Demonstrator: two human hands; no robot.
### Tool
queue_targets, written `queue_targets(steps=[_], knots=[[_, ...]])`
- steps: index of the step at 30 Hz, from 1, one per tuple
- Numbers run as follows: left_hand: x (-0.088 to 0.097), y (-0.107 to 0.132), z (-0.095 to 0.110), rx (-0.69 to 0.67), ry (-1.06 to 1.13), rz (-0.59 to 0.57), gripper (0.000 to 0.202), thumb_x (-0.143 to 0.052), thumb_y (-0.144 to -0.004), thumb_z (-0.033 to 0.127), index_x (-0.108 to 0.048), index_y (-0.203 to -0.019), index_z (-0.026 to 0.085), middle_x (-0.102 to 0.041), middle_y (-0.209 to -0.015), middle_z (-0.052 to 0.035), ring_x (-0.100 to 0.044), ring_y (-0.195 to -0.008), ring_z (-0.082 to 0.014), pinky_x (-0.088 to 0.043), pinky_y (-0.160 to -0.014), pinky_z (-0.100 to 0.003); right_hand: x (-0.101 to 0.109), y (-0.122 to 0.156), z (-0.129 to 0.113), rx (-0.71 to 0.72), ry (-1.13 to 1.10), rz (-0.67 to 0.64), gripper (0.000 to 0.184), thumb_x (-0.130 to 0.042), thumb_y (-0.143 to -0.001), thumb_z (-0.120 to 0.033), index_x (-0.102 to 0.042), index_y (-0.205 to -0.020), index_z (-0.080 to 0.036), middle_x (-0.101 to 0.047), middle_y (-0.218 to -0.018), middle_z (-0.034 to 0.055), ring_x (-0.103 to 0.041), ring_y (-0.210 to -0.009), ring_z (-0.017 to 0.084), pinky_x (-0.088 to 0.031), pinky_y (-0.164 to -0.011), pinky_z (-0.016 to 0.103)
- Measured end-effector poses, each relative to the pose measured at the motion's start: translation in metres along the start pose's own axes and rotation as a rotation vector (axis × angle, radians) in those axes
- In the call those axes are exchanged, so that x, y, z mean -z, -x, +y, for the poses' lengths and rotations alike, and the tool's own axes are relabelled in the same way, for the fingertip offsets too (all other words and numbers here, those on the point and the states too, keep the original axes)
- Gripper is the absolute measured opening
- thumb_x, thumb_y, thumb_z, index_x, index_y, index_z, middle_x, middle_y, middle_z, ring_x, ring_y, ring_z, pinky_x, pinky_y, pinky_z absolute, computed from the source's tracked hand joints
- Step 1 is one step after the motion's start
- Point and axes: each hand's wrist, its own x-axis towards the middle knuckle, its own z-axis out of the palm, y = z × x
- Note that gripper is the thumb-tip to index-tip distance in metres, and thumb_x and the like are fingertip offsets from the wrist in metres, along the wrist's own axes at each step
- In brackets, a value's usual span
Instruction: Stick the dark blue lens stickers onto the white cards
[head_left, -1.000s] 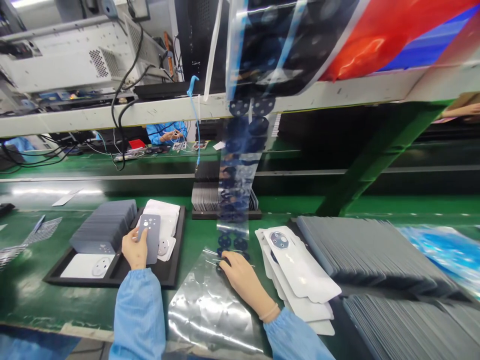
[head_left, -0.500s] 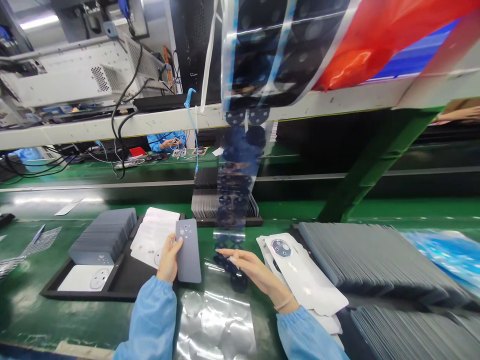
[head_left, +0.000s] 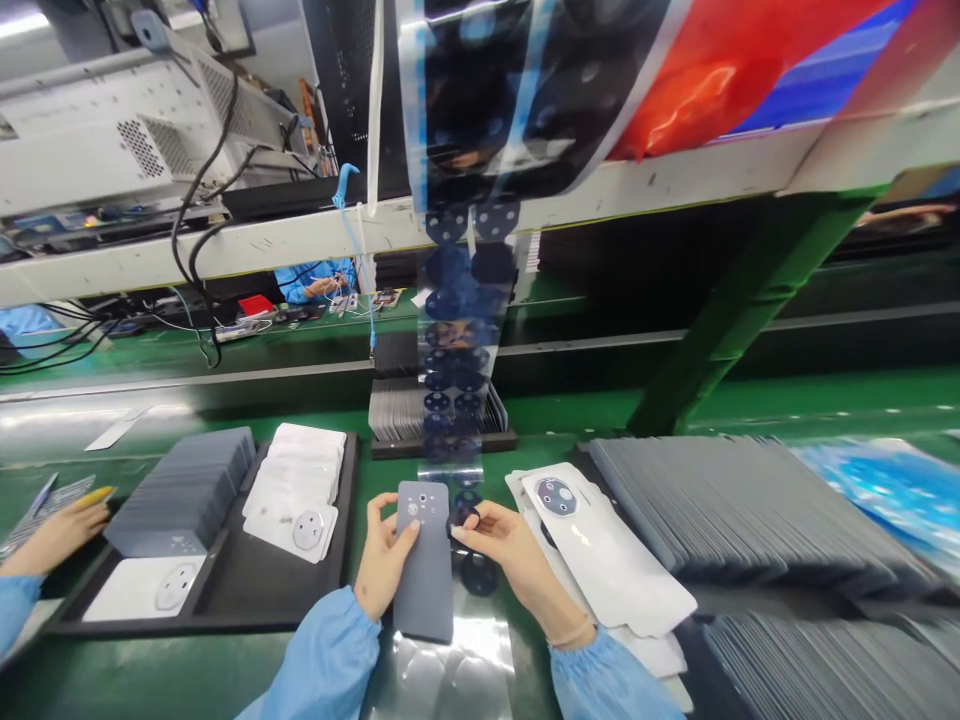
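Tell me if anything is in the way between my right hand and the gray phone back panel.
Only the dark round disc pinched in your right hand sits there, beside the right edge of the gray phone back panel that your left hand holds. Nothing else visible blocks that short gap.

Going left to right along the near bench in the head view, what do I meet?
Co-worker's hand, stacked gray panels, white cards, left hand, held gray panel, right hand, white covers, long gray panel row, glossy blue material.
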Motion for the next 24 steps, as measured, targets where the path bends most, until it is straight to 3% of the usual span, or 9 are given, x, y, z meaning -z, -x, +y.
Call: queue_targets(steps=[2,3,5,7,12,15,20,24], knots=[[-0.003,0.002,0.0,-0.032,-0.017,-0.021,0.063,-0.07,-0.079,0.045,-0.029,-0.125,0.031,-0.068,-0.106,-0.0039,-0.065,-0.067,-0.015,-0.052,-0.064,-0.029,-0.001,-0.001,0.004,0.017,0.04,-0.023,0.038,-0.088,-0.056,-0.043,-0.062,-0.069,-0.018,-0.066,-0.076,0.0007,-0.061,-0.072,0.017,-0.05,-0.072,0.03],[-0.004,0.003,0.0,-0.043,-0.062,-0.037,0.056,-0.067,-0.081,0.046,-0.035,-0.123,0.03,-0.067,-0.108,-0.0043,-0.064,-0.067,-0.0146,-0.051,-0.064,-0.028,-0.001,-0.001,0.006,0.033,0.062,-0.044,0.036,-0.087,-0.058,-0.043,-0.065,-0.073,-0.018,-0.067,-0.08,0.0013,-0.061,-0.075,0.017,-0.05,-0.073,0.031],[-0.004,0.003,-0.001,-0.063,-0.19,-0.063,0.037,-0.063,-0.083,0.049,-0.054,-0.108,0.023,-0.067,-0.102,-0.0051,-0.062,-0.07,-0.0152,-0.049,-0.065,-0.027,-0.001,0.0,0.008,0.062,0.114,-0.092,0.032,-0.083,-0.064,-0.043,-0.069,-0.082,-0.019,-0.069,-0.087,0.0022,-0.062,-0.079,0.018,-0.049,-0.078,0.032],[-0.003,0.002,-0.002,-0.093,-0.27,-0.059,0.034,-0.064,-0.081,0.051,-0.062,-0.091,0.019,-0.067,-0.094,-0.0052,-0.061,-0.077,-0.0173,-0.048,-0.068,-0.027,-0.001,0.001,0.008,0.072,0.185,-0.132,0.03,-0.079,-0.069,-0.044,-0.072,-0.085,-0.02,-0.07,-0.091,0.0031,-0.061,-0.08,0.018,-0.049,-0.078,0.033],[0.0,-0.003,-0.007,-0.113,-0.286,0.042,0.034,-0.067,-0.077,0.052,-0.06,-0.077,0.019,-0.061,-0.08,-0.0004,-0.055,-0.07,-0.0156,-0.044,-0.064,-0.025,-0.001,0.004,0.005,0.1,0.317,-0.114,0.03,-0.073,-0.074,-0.045,-0.073,-0.092,-0.021,-0.071,-0.095,0.0048,-0.058,-0.075,0.018,-0.049,-0.072,0.033],[0.002,-0.004,-0.008,-0.128,-0.306,0.048,0.035,-0.067,-0.076,0.054,-0.06,-0.077,0.019,-0.061,-0.08,-0.0014,-0.055,-0.074,-0.0173,-0.043,-0.068,-0.027,-0.001,0.005,0.003,0.117,0.381,-0.117,0.029,-0.07,-0.077,-0.044,-0.072,-0.095,-0.022,-0.071,-0.099,0.0054,-0.059,-0.078,0.019,-0.049,-0.076,0.035],[0.005,-0.005,-0.008,-0.182,-0.349,0.025,0.033,-0.063,-0.08,0.053,-0.063,-0.081,0.02,-0.063,-0.084,-0.0034,-0.056,-0.083,-0.021,-0.042,-0.079,-0.031,0.0,0.008,-0.002,0.106,0.411,-0.24,0.028,-0.066,-0.08,-0.044,-0.071,-0.099,-0.023,-0.068,-0.106,0.0064,-0.059,-0.094,0.023,-0.049,-0.083,0.038],[0.009,-0.007,-0.009,-0.199,-0.359,0.004,0.033,-0.062,-0.081,0.053,-0.063,-0.081,0.02,-0.061,-0.082,-0.0029,-0.055,-0.083,-0.021,-0.041,-0.08,-0.031,0.003,0.011,-0.006,0.153,0.486,-0.341,0.031,-0.068,-0.078,-0.049,-0.073,-0.096,-0.024,-0.06,-0.114,0.0078,-0.056,-0.103,0.024,-0.048,-0.087,0.037]])
